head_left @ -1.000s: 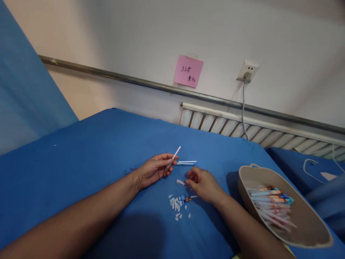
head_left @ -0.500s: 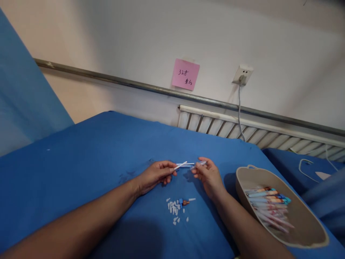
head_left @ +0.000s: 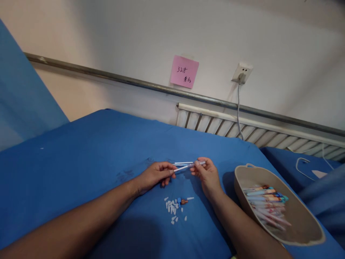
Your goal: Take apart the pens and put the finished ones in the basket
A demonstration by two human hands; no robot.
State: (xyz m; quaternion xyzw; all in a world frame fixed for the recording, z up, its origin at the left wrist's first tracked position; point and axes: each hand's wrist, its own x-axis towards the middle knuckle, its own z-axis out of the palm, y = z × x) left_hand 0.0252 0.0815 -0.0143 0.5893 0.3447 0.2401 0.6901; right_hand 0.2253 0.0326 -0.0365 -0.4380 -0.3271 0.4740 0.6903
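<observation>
Between finger and thumb, my left hand (head_left: 159,173) pinches a thin white pen refill (head_left: 181,168). My right hand (head_left: 207,175) is closed round a clear pen barrel (head_left: 192,165), whose open end faces left. The refill's right tip meets the barrel's end; whether it sits inside, I cannot tell. Just behind them another thin white refill (head_left: 182,163) lies on the blue cloth (head_left: 107,144). Nearer me is a loose pile of small white cone-shaped pieces (head_left: 171,207), with a few blue and brown bits (head_left: 184,201) beside it.
At the right stands a beige basket (head_left: 304,225) holding several colourful pens (head_left: 265,198). A radiator (head_left: 207,122) and a metal rail (head_left: 121,77) run along the wall. A cord hangs from a socket (head_left: 242,73), near a pink note (head_left: 184,72). Blue curtain hangs at far left.
The refill in my left hand has come into line with the barrel and its tip now meets the barrel's end; before, they were apart. The view has shifted slightly.
</observation>
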